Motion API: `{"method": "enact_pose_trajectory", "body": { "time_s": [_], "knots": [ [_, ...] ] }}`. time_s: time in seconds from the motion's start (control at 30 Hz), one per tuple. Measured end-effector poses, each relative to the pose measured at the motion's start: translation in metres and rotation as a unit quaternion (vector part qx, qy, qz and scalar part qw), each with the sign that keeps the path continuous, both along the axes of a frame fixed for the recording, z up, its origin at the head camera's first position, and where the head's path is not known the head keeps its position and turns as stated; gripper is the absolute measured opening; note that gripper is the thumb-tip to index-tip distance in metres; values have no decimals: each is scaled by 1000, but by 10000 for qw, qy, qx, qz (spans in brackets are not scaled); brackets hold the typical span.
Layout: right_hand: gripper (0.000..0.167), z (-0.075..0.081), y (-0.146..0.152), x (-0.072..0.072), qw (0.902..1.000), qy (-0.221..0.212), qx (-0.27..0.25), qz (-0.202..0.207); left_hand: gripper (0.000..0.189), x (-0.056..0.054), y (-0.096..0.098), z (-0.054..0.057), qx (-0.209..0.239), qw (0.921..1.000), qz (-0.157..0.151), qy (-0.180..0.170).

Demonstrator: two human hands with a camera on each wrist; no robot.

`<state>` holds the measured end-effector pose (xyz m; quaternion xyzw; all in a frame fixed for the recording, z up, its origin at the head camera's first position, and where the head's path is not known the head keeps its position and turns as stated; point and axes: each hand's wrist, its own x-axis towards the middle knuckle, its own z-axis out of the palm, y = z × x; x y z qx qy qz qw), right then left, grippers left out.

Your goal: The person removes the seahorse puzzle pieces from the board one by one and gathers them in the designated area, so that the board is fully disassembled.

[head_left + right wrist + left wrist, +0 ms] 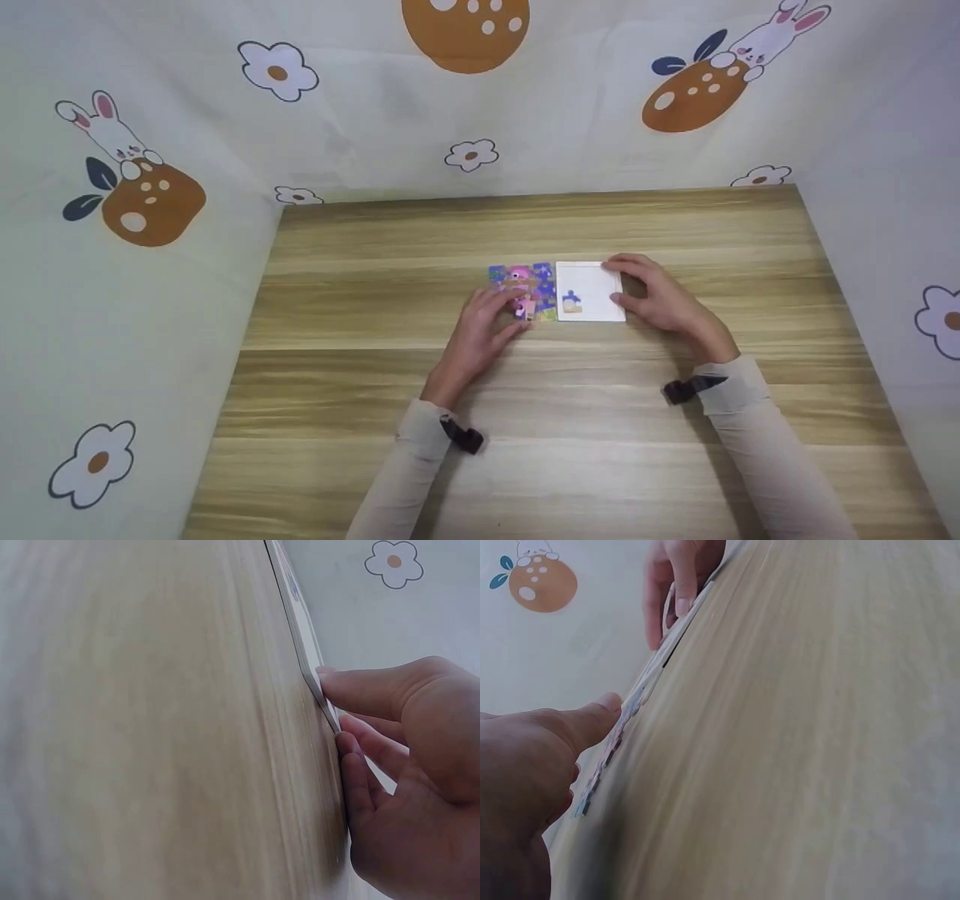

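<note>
A cluster of colourful jigsaw pieces (545, 289), pink, purple and blue, lies on the wooden table left of a square white puzzle tray (592, 281). One small blue-and-tan piece (572, 303) sits in the tray's lower left part. My left hand (480, 322) reaches over the cluster from the left, its fingertips on the pieces and thumb at the near edge. In the left wrist view its other fingers are mostly hidden behind the hand. At the tray's right side, my right hand (664, 298) holds the edge, thumb on the rim (321, 673) and fingers alongside.
The wood-grained table (570, 450) spreads around the pieces. A pale cloth (375, 127) printed with rabbits, oranges and flowers rises at the back and both sides. Dark straps with small cameras (466, 439) sit on both sleeve cuffs.
</note>
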<state>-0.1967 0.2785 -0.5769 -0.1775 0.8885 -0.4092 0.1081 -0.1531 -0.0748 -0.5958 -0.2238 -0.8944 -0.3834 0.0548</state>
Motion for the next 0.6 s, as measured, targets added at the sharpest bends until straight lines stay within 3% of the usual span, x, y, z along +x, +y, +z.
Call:
{"method": "enact_pose_trajectory", "body": {
  "time_s": [0.3,0.6],
  "knots": [
    [55,-3,0,0,10000,22,28,-30,50,3,-8,-8,194,9998,19,-26],
    [55,-2,1,0,10000,-78,28,-25,42,5,-13,-8,116,9998,48,-152]
  ]
}}
